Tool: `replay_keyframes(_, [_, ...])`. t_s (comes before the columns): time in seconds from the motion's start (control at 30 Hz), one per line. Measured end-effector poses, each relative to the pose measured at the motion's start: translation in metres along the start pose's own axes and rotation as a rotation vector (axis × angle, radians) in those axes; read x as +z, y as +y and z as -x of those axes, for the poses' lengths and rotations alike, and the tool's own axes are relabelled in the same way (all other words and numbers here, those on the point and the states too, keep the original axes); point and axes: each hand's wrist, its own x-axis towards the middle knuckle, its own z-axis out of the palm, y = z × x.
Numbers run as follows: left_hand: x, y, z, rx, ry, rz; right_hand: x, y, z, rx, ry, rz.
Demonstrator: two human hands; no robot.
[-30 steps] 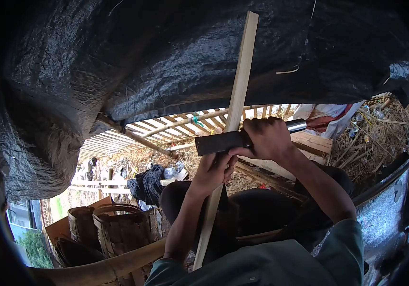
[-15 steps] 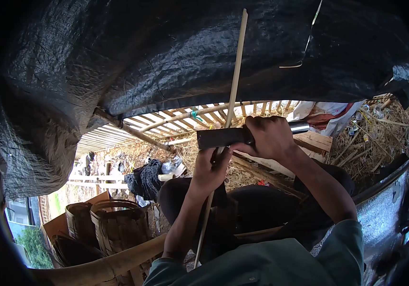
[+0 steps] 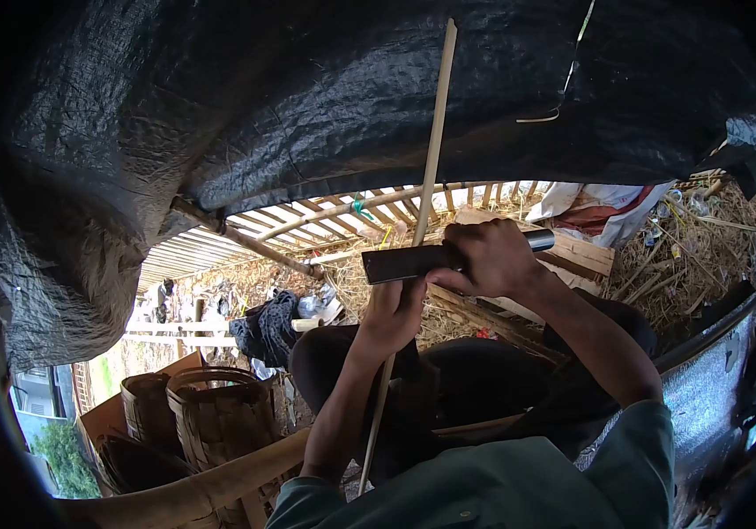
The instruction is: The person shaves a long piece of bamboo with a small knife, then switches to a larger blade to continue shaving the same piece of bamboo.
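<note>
My right hand (image 3: 489, 257) is closed round the handle of a broad, dark-bladed knife (image 3: 404, 264). A shiny round handle end (image 3: 540, 239) sticks out on the right of the fist. Its blade lies across a long, pale bamboo strip (image 3: 436, 132), touching or nearly touching it. Just below the blade, my left hand (image 3: 392, 316) is closed on the same strip; its fingers are partly hidden. The strip stands slanted, its upper end against the dark sheet and its lower end beside my lap.
Black plastic sheeting (image 3: 325, 115) hangs ahead, above a bamboo slat fence (image 3: 307, 216). Woven baskets (image 3: 223, 414) stand at lower left behind a thick bamboo pole (image 3: 193, 495). Wooden blocks (image 3: 582, 254) and straw litter (image 3: 660, 264) lie to the right. A dark cloth (image 3: 268, 331) lies left of my knees.
The knife has shifted slightly to the left and tilted a little, with my right hand still gripping it. My left hand and the bamboo strip are almost where they were.
</note>
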Motion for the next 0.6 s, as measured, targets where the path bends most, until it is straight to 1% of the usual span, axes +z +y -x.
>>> replay_keyframes(0.03, [0.001,0.001,0.000,0.113,0.045,-0.111,0.001,0.000,0.000,0.006,-0.002,-0.011])
replay_keyframes(0.1, [0.000,0.009,-0.004,0.171,0.063,-0.093,0.003,-0.002,0.001,0.018,-0.008,-0.033])
replay_keyframes(0.2, [0.004,0.014,0.000,0.212,0.138,-0.173,0.007,-0.008,0.002,-0.004,-0.041,-0.020])
replay_keyframes(0.3, [0.003,0.022,-0.001,0.114,0.093,-0.227,0.010,-0.016,0.003,0.081,-0.137,-0.039])
replay_keyframes(0.4, [0.005,0.025,-0.001,0.055,0.092,-0.238,0.013,-0.015,0.004,0.064,-0.121,-0.078])
replay_keyframes(0.5, [0.008,0.010,0.000,0.065,0.038,-0.225,0.026,-0.014,0.006,0.013,0.011,-0.089])
replay_keyframes(0.6, [0.013,0.022,0.000,0.164,0.177,-0.338,0.031,-0.010,0.006,0.012,0.012,-0.033])
